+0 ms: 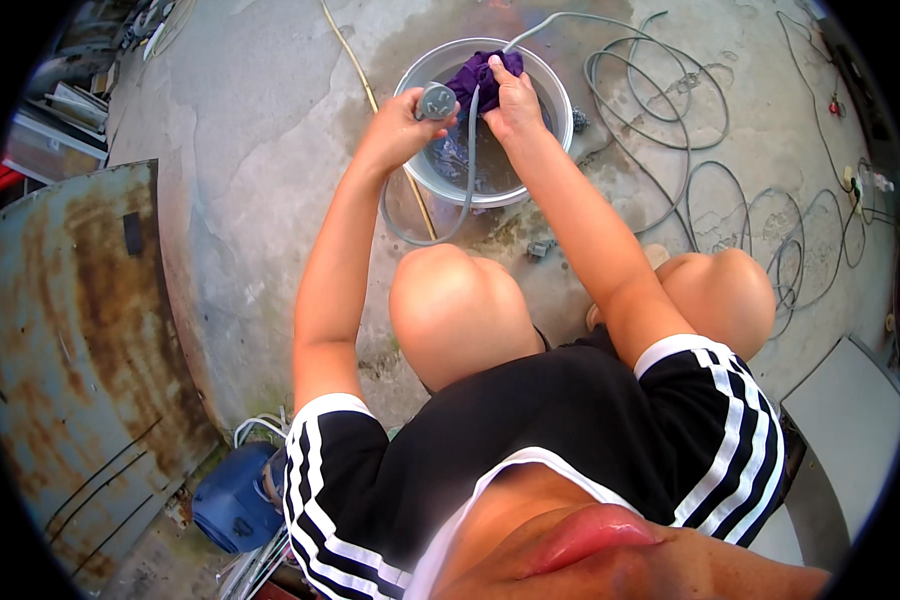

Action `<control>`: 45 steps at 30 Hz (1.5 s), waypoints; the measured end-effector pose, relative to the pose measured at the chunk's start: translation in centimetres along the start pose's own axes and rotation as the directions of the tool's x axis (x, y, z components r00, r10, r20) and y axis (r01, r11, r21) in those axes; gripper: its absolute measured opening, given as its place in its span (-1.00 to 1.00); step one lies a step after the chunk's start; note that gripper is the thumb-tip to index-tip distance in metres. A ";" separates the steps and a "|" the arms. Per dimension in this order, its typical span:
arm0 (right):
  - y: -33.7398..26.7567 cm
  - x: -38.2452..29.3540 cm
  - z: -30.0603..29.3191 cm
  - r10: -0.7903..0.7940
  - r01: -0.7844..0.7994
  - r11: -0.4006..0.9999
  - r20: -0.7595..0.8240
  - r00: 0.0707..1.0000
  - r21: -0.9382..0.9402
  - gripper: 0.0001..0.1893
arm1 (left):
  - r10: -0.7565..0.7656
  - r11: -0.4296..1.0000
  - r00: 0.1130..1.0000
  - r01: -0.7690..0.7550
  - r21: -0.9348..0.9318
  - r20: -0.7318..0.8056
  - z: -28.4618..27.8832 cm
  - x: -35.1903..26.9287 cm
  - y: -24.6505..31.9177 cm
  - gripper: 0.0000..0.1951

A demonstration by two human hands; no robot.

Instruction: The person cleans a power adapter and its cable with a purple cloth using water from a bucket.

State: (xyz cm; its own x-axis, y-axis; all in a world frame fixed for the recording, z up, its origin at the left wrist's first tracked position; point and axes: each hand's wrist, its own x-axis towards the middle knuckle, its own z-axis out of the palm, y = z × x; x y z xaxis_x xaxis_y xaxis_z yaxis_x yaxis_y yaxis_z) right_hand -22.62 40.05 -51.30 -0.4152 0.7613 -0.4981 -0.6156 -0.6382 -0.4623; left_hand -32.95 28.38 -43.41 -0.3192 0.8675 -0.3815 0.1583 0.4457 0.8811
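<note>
My left hand (403, 129) grips a grey electrical plug (438, 102), its flat metal pins facing up. From it a grey cable (472, 161) loops down past the basin's near rim and back up to a wet-looking purple cloth (474, 77). My right hand (517, 106) holds that cloth bunched around the cable, thumb on top. Both hands are over a round metal basin (568, 139) with murky water (487, 161) in it. Beyond the cloth, the cable runs out over the far rim.
Loose coils of grey cable (726, 112) lie on the concrete floor at right. A scouring pad (581, 118) touches or nears the basin. Another plug (541, 249) lies by my knees. A yellowish hose (351, 56) passes left. A rusty metal sheet (105, 300) and a blue plastic container (236, 499) stand left.
</note>
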 end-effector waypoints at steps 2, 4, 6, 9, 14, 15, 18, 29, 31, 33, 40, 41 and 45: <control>0.7 -0.7 0.1 -0.027 0.027 0.996 0.003 1.000 -0.085 -0.73 | -0.133 0.987 0.976 0.114 0.116 0.174 1.0 0.3 -0.5 -0.73; 1.4 -1.2 0.0 -0.018 0.018 0.984 0.006 1.000 -0.179 -0.72 | -0.216 0.975 0.938 0.194 0.108 0.271 1.9 0.3 -0.7 -0.69; 1.2 -1.6 0.5 0.001 -0.002 0.988 -0.004 1.000 -0.156 -0.75 | -0.235 0.965 0.919 0.258 -0.035 0.315 2.5 -0.4 -0.7 -0.66; 1.3 -0.8 0.5 -0.011 0.018 0.992 0.056 0.998 -0.122 -0.80 | -0.206 0.952 0.968 0.233 -0.199 0.145 2.2 -0.8 -2.6 -0.69; 0.0 -0.8 0.1 0.183 -0.192 0.981 0.275 0.944 0.005 -0.67 | -0.172 0.966 0.969 0.130 -0.225 -0.178 1.0 -1.0 -2.1 -0.71; -0.4 -1.2 0.1 0.238 -0.235 0.971 0.317 0.918 -0.050 -0.57 | -0.157 0.975 0.954 0.108 -0.195 -0.255 0.5 -0.8 -2.1 -0.76; -0.6 -3.9 1.2 0.453 -0.368 0.889 0.409 0.792 -0.272 -0.62 | -0.103 0.994 0.936 0.082 -0.078 -0.337 0.0 -0.4 -2.4 -0.81; 2.6 -3.3 2.2 0.090 -0.015 0.936 0.196 0.976 -0.352 -0.83 | 0.219 0.897 0.959 -0.125 0.424 -0.181 1.1 -6.4 -0.4 -0.80; 2.4 -1.2 2.7 0.092 -0.028 0.921 0.148 0.985 -0.388 -0.82 | 0.275 0.857 0.948 -0.165 0.488 -0.161 0.4 -8.2 0.6 -0.83; 2.7 -1.0 3.9 0.065 -0.018 0.928 0.113 0.991 -0.373 -0.75 | 0.310 0.828 0.936 -0.180 0.531 -0.167 -0.4 -10.3 1.7 -0.85; -1.4 9.4 1.1 -0.147 0.111 0.774 -0.006 0.989 -0.624 -0.65 | 0.403 0.713 0.902 -0.204 0.671 -0.153 -3.3 -19.2 1.2 -0.88; -1.4 8.9 1.3 -0.188 0.084 0.718 -0.075 0.979 -0.691 -0.62 | 0.395 0.712 0.903 -0.185 0.677 -0.170 -3.6 -20.3 0.9 -0.89; -2.9 6.9 1.7 -0.034 -0.006 0.812 -0.058 0.998 -0.584 -0.69 | 0.130 0.871 0.928 0.061 0.488 -0.348 -4.7 -21.6 -0.2 -0.86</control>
State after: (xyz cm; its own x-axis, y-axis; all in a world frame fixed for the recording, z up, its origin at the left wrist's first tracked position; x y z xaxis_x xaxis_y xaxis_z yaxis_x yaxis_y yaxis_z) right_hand -24.84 47.34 -52.17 -0.3543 0.7749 -0.5235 -0.1060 -0.5894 -0.8008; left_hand -30.52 8.52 -34.01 -0.6008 0.7867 -0.1422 0.5743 0.5484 0.6078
